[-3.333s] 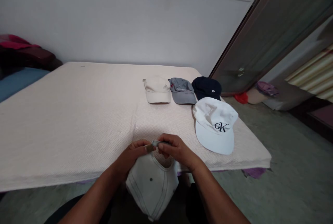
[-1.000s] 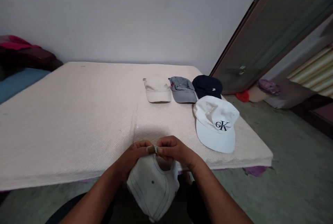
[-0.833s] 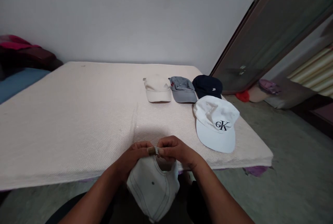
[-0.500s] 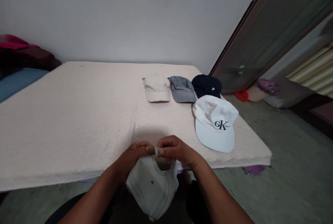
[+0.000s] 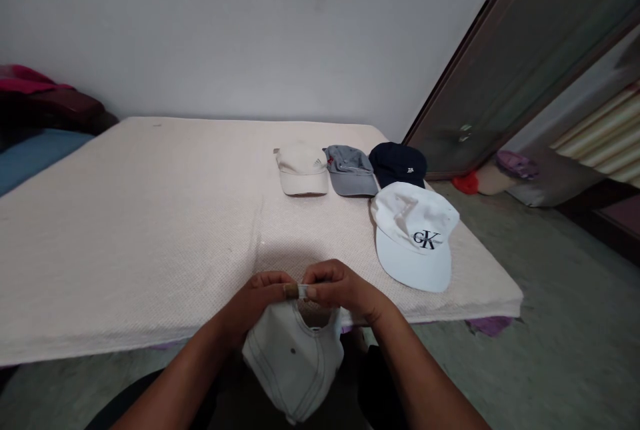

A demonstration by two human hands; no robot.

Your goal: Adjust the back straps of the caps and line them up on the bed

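A pale cap (image 5: 295,357) hangs between my two hands at the near edge of the bed, its back opening turned up toward me. My left hand (image 5: 267,290) pinches the cap's rear strap (image 5: 303,291) beside a brown buckle piece (image 5: 291,291). On the other side of the buckle, my right hand (image 5: 333,283) grips the strap between thumb and fingers. Right of my hands lies a large white cap (image 5: 413,237) with black "CK" lettering. Behind it sit a cream cap (image 5: 303,170), a grey cap (image 5: 350,170) and a navy cap (image 5: 397,165) in a row.
A mattress with a cream cover (image 5: 150,230) spreads before me against a white wall (image 5: 240,50). Dark and pink items (image 5: 45,97) are piled at the left. A dark-framed door (image 5: 500,50) and grey floor (image 5: 565,283) are at the right.
Both hands stay almost in place on the strap. The cap and the caps on the bed look the same.
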